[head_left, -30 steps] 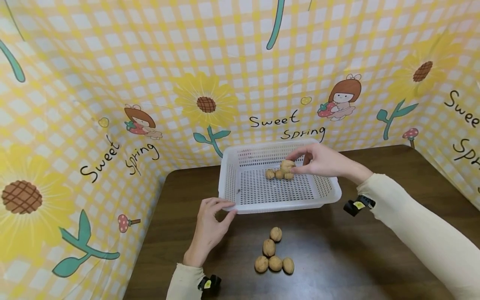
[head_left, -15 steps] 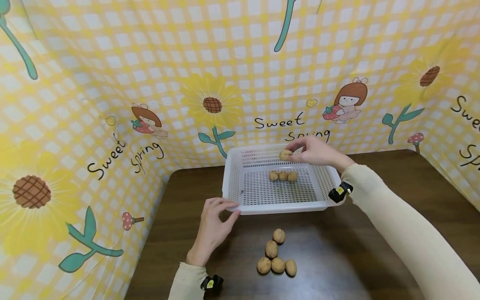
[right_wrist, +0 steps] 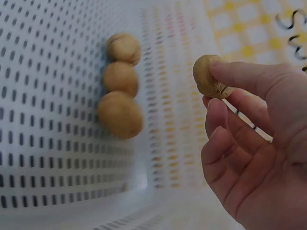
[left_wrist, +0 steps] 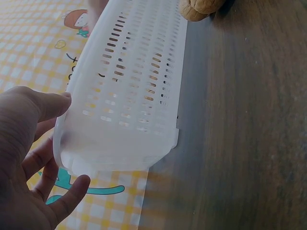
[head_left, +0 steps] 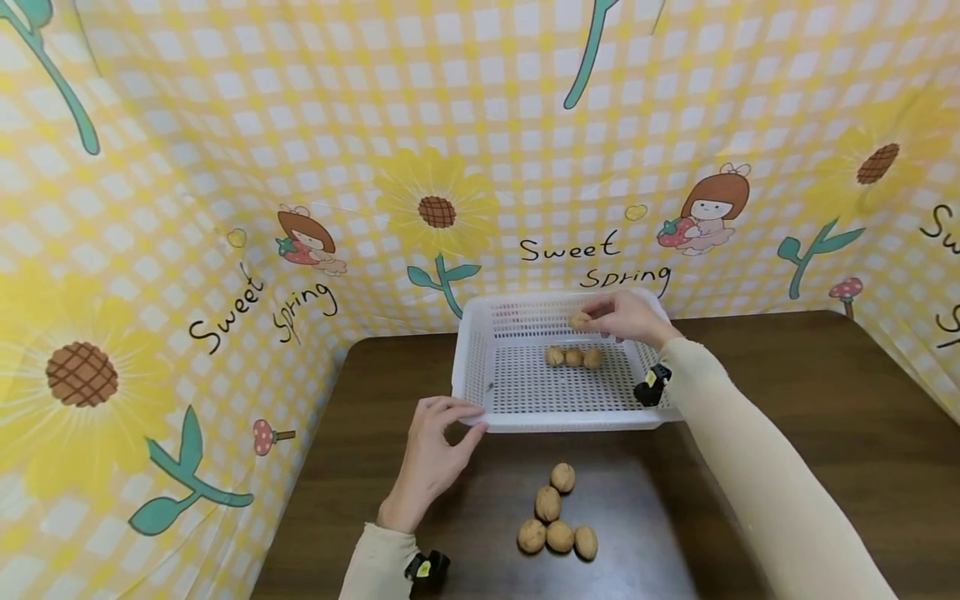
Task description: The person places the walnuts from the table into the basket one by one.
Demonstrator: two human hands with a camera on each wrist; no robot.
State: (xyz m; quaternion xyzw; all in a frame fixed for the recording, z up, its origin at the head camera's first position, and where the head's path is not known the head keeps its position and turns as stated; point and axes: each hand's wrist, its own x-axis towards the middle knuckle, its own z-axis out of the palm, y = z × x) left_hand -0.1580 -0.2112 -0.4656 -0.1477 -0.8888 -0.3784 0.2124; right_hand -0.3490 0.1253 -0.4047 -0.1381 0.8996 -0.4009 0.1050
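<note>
My right hand is inside the back part of a white perforated plastic basket, pinching a walnut between thumb and fingertips. That walnut hangs close to the basket's back wall, behind three walnuts that sit side by side in a row on the basket floor. With thumb and fingers, my left hand grips the rim at the basket's front left corner. The left wrist view shows the thumb on the rim and the other fingers spread around the corner.
In front of the basket, several loose walnuts lie in an L-like group on the dark wooden table. A yellow checked cloth with flowers and lettering stands as a wall behind and beside the table.
My right hand has carried the walnut from just over the row back towards the rear wall, its wrist swinging left over the basket. The left hand keeps its grip on the corner.
</note>
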